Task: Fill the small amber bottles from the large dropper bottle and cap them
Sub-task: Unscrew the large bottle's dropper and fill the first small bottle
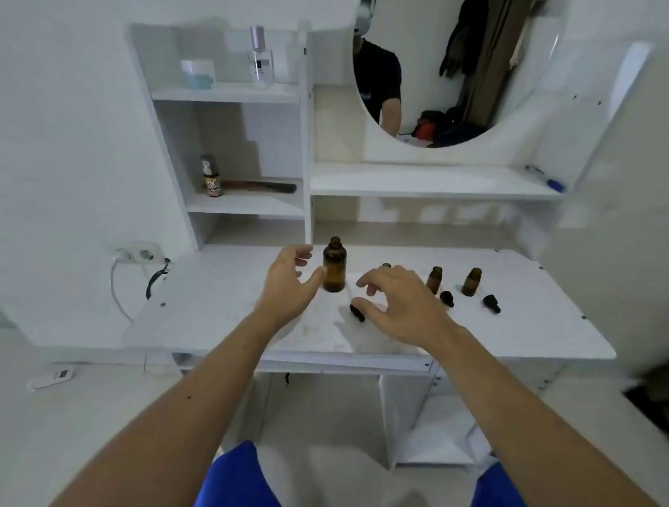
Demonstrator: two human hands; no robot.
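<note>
The big bottle (334,265) is brown glass, upright and uncapped. The left hand (288,283) spreads wide beside it, thumb touching; the right hand (399,304) hovers loose, holding nothing.

Desk front strip (252,343) bare, free approach from near edge. Large amber bottle (334,264) upright mid-desk, left hand (288,283) just beside it. Right hand (395,304) over black cap (357,312). Small bottles (434,279) (471,281) and caps (447,298) (491,303) crowd right; gaps narrow. Third small bottle (385,266) seemingly behind right hand. Shelf unit (308,186) blocks rear.
</note>
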